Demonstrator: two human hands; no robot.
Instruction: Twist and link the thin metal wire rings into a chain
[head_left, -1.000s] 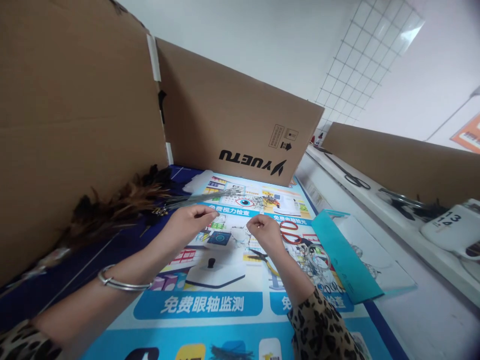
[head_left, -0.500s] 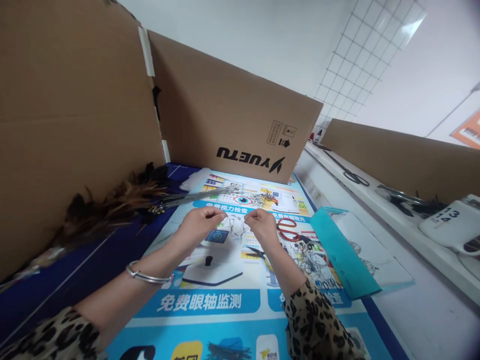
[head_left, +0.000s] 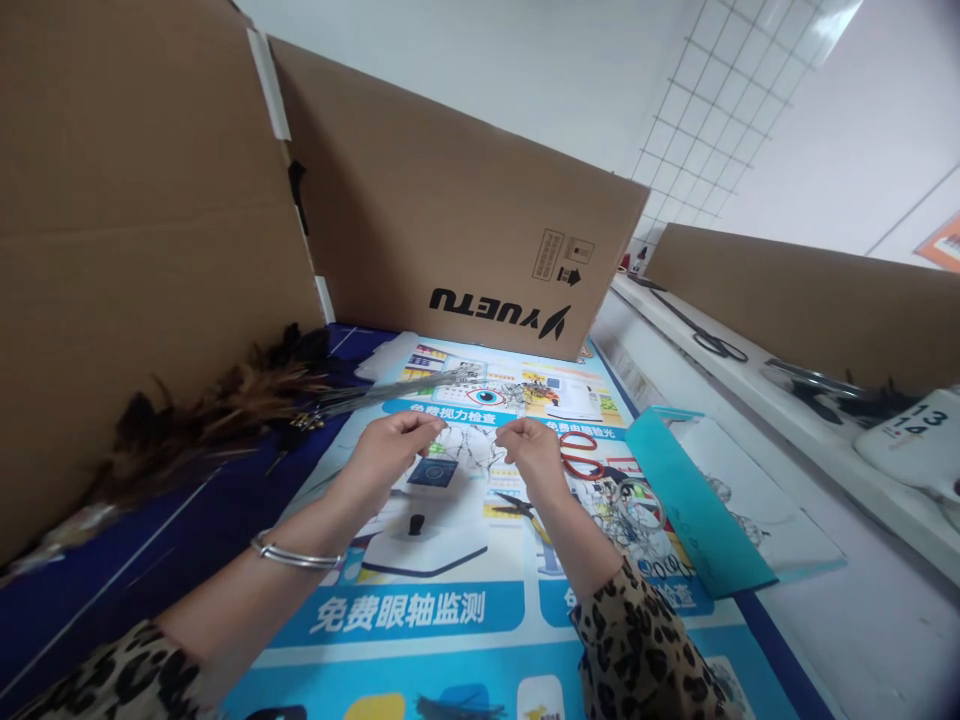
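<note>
Thin, dark, branching wire piece (head_left: 471, 446), centre, between left hand (head_left: 397, 447) and right hand (head_left: 534, 455), each with fingertips pinched together, seemingly on its ends; apparently partway worked, bends present, not yet set down. Right: red-handled scissors (head_left: 576, 457), tangled silvery wire heap (head_left: 621, 522).

Sleeves (head_left: 645, 645) tan w/ blk leopard spots, 5 & 8 o'clock. Bracelet (head_left: 300, 557) silver, 8 o'clock. Wire (head_left: 480, 440) nr ctr dk. Scissors handles (head_left: 582, 435) red, folder (head_left: 701, 510) teal, both 4 o'clock. Feathers (head_left: 240, 385) brn/blk, 9 o'clock. Cardboard (head_left: 435, 190) brn w/ blk lettering, 12 o'clock.
</note>
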